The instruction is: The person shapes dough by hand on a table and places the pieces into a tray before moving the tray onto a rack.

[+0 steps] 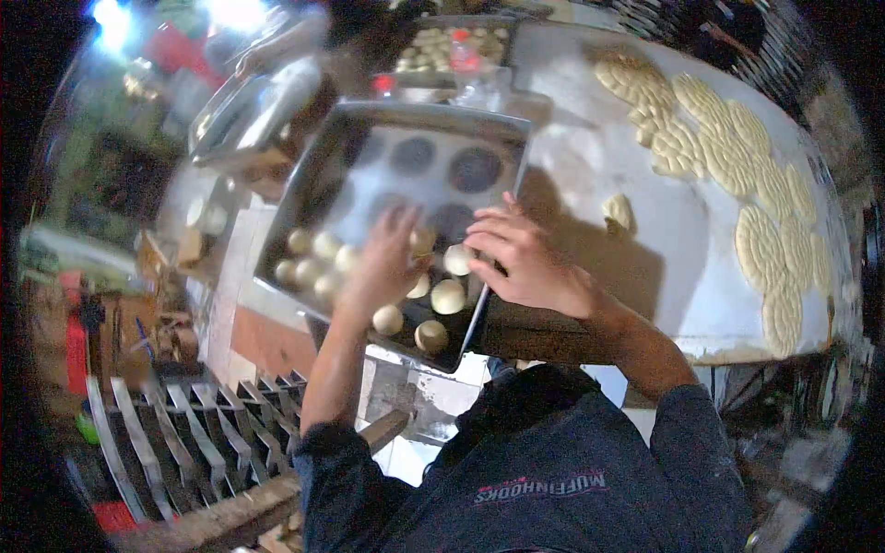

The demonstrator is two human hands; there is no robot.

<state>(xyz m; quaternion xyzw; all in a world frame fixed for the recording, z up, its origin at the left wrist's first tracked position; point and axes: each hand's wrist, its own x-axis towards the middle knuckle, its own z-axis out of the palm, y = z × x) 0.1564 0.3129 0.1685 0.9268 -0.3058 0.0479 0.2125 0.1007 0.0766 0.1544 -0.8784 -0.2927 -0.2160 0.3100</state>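
Observation:
A dark rectangular baking tray point(288, 198) lies in front of me with several round, pale dough balls point(448, 297) in its near half. Over the left part of these balls is my left hand point(392, 251), its fingers pointing away from me and smeared by motion. Another ball point(423, 241) shows beside those fingers; whether they grip it cannot be made out. My right hand point(521, 256) reaches across the tray's right rim, palm down. Its thumb and curled fingers close around the edge of a dough ball point(457, 260) at their tips.
Flattened, ridged dough pieces point(728, 157) lie on the white table point(572, 152) at right, with a small dough lump point(618, 212) nearer. Behind the tray stand a red-capped bottle point(466, 69) and another ball-filled tray point(433, 46). A metal slatted rack point(184, 442) is lower left.

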